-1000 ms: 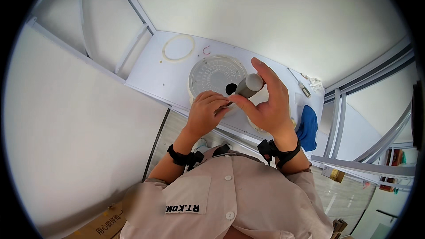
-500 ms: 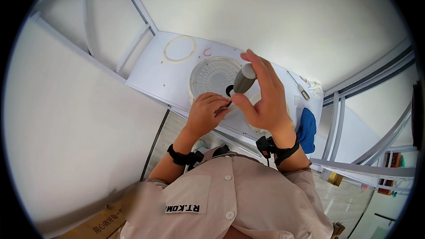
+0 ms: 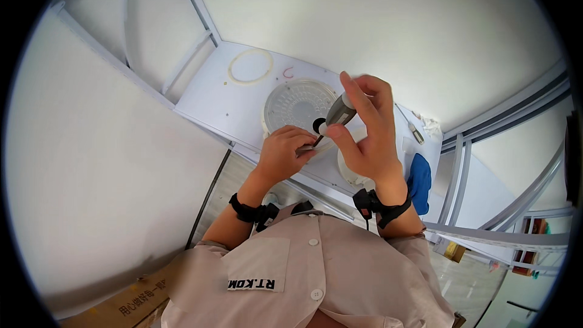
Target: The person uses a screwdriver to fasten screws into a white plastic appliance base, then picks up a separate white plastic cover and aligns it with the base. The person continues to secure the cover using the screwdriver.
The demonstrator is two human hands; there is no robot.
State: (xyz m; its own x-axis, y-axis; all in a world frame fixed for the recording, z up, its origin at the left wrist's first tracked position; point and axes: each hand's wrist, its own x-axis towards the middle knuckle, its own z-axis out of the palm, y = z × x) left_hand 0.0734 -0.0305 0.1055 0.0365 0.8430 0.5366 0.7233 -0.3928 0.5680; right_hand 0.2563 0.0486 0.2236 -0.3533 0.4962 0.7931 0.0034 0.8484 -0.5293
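Note:
My right hand (image 3: pixel 367 136) grips a grey-handled screwdriver (image 3: pixel 336 114), its dark tip angled down to the left. My left hand (image 3: pixel 282 153) pinches a small metal piece, perhaps a screw, right at that tip; I cannot tell exactly what it is. Both hands hover over a white panel (image 3: pixel 212 100) that carries a round, ribbed translucent cover (image 3: pixel 294 103). A black strap sits on each wrist.
A pale ring outline (image 3: pixel 249 65) marks the panel left of the round cover. A blue cloth (image 3: pixel 419 182) and a small metal part (image 3: pixel 415 132) lie at the panel's right end. White walls and metal frame rails (image 3: pixel 467 152) surround me. Cardboard (image 3: pixel 121 307) lies at lower left.
My right hand has tipped the screwdriver from nearly level to pointing down-left, bringing its tip to the piece pinched in my left hand. The left hand barely moved.

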